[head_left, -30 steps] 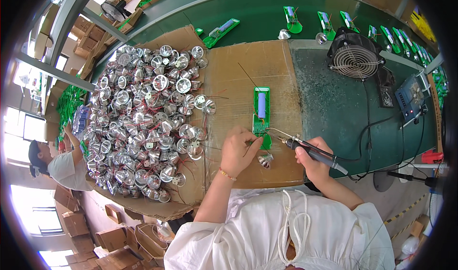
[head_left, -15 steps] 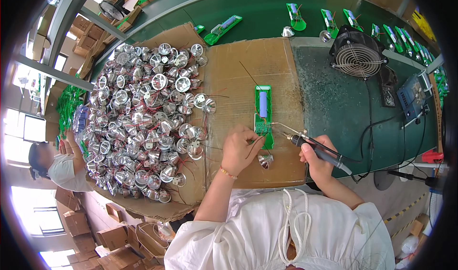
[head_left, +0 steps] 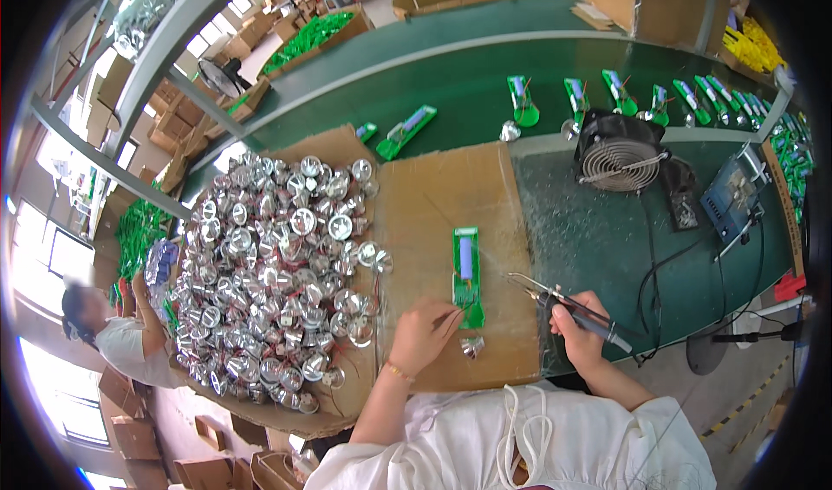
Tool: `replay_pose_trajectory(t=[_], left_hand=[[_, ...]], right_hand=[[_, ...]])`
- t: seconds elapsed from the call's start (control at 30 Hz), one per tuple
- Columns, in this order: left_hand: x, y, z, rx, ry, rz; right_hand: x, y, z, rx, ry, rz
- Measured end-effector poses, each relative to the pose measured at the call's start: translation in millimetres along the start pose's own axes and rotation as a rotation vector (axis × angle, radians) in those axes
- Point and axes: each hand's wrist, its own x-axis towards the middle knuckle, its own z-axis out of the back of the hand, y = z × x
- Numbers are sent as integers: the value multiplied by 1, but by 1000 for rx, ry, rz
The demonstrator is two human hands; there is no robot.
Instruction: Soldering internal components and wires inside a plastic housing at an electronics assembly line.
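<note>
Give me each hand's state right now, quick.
Left hand: closed, seemingly pinching a thin wire.
Right hand: closed, holding the soldering iron.

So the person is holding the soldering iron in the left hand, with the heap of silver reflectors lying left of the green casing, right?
Not quite: the head view shows the soldering iron in the right hand. The heap of silver reflectors does lie left of the green casing.

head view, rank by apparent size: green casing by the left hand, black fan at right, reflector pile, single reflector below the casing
1. reflector pile
2. black fan
3. green casing
4. single reflector, clearly smallest
</note>
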Motion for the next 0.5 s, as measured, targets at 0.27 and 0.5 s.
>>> replay_pose_trajectory(t=[0.27, 0.5], left_hand=[[31, 7, -2, 174, 150, 186], [220, 9, -26, 437, -98, -94]], right_hand=[[16, -13, 27, -119, -75, 97], [20, -21, 30, -103, -124, 3]])
